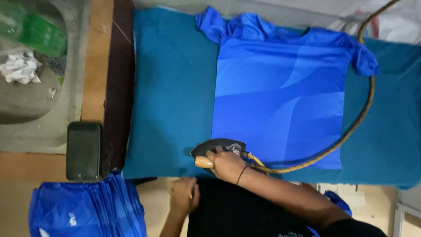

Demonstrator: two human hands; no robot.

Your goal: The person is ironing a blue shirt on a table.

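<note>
Right hand (226,164) grips the iron (218,148) at the shirt's (280,101) near hem; the shirt lies flat, mostly smooth. Left hand (184,195) rests free, fingers loosely curled, by the folded stack (87,210).

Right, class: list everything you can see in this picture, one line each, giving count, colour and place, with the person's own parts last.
shirt: one, blue, spread flat on the pad
ironing pad: one, teal, covering the table
iron: one, black with wooden handle, at the shirt's lower left corner
cord: one, yellowish, curving from the iron past the shirt
phone: one, black, left of the pad
folded shirts: stack, blue, bottom left
crumpled paper: one, white, top left
right hand: one, gripping the iron's handle
left hand: one, empty, below the pad's edge
</note>
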